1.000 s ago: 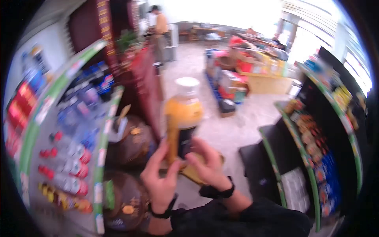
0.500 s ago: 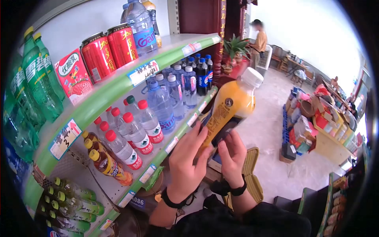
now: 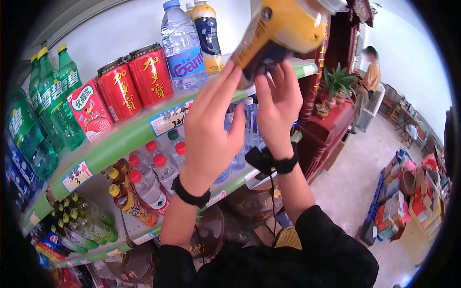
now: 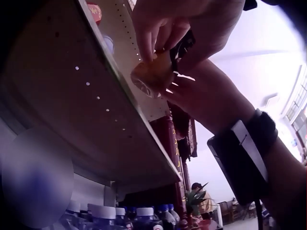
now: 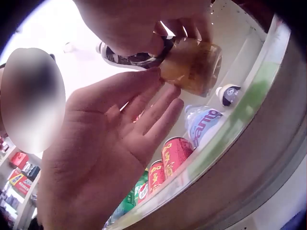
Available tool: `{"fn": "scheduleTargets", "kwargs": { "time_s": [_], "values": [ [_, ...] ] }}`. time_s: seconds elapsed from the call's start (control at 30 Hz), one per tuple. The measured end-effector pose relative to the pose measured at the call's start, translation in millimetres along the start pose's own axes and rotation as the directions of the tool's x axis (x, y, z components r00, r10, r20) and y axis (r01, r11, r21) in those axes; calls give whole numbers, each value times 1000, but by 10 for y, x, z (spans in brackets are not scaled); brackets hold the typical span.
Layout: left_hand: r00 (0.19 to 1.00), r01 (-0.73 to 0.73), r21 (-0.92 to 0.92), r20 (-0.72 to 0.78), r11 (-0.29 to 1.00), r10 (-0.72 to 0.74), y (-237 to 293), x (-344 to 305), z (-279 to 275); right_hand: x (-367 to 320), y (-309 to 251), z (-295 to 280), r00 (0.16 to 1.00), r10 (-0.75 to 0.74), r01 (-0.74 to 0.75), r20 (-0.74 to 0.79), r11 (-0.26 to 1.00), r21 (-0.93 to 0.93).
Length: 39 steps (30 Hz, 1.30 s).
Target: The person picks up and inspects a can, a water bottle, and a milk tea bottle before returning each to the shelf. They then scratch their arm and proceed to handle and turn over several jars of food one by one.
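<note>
A yellow bottle (image 3: 293,26) with a dark label and white cap is tilted high in front of the upper shelf. My right hand (image 3: 281,103) grips its lower part; in the right wrist view the right hand (image 5: 144,24) curls over the bottle (image 5: 189,67). My left hand (image 3: 211,127) touches the lower end with nearly straight fingers, its palm (image 5: 100,134) facing up. From the left wrist view, the left hand's fingers (image 4: 160,36) lie against the bottle (image 4: 156,74). A similar bottle (image 3: 207,38) stands on the upper shelf beside a large water bottle (image 3: 182,53).
Red cans (image 3: 150,77), a pink carton (image 3: 90,109) and green bottles (image 3: 50,96) line the upper shelf, edged in green (image 3: 113,146). More bottles (image 3: 149,189) fill lower shelves. Brown jars (image 3: 252,199) sit below. A person (image 3: 371,74) stands beyond a plant (image 3: 338,84).
The view has swung left to the drinks shelf and come closer. Both hands and the bottle have risen to upper-shelf height, with the bottle now tilted further over.
</note>
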<state>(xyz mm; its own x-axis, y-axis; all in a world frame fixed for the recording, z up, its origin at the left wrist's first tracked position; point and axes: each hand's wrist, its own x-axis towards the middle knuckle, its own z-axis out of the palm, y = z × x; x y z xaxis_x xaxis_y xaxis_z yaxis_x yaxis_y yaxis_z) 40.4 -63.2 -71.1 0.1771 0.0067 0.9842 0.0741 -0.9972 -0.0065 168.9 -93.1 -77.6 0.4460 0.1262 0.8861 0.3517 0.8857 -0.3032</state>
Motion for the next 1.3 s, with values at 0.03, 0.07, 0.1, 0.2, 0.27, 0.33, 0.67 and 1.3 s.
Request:
{"fn": "scheduleTargets", "kwargs": {
  "time_s": [0.03, 0.07, 0.1, 0.2, 0.27, 0.33, 0.67, 1.3],
  "values": [
    [998, 61, -34, 24, 998, -60, -27, 43, 74, 115, 87, 13, 1000, -19, 19, 20, 1000, -7],
    [998, 58, 4, 19, 998, -58, -76, 77, 134, 222, 175, 23, 998, -41, 41, 38, 999, -15],
    [998, 53, 39, 14, 998, -54, -132, 107, 199, 318, 284, 28, 998, -6, 5, 69, 1000, 18],
    [997, 71, 146, 33, 987, -77, -276, 164, 364, 527, 614, 89, 989, -49, 29, 137, 989, 146],
    [996, 65, 236, 38, 970, -76, -367, 178, 455, 578, 742, 95, 985, -10, -7, 171, 995, 98],
    [993, 80, 331, 54, 940, -104, -385, 176, 518, 611, 823, 89, 975, 29, -53, 221, 993, 104],
    [979, 126, 594, 52, 794, -195, -322, 174, 701, 673, 937, 43, 958, 48, 1, 282, 985, -172],
    [985, 36, 412, 139, 911, -102, -284, 32, 499, 481, 713, 36, 957, -117, 254, 265, 782, -570]
  ]
}}
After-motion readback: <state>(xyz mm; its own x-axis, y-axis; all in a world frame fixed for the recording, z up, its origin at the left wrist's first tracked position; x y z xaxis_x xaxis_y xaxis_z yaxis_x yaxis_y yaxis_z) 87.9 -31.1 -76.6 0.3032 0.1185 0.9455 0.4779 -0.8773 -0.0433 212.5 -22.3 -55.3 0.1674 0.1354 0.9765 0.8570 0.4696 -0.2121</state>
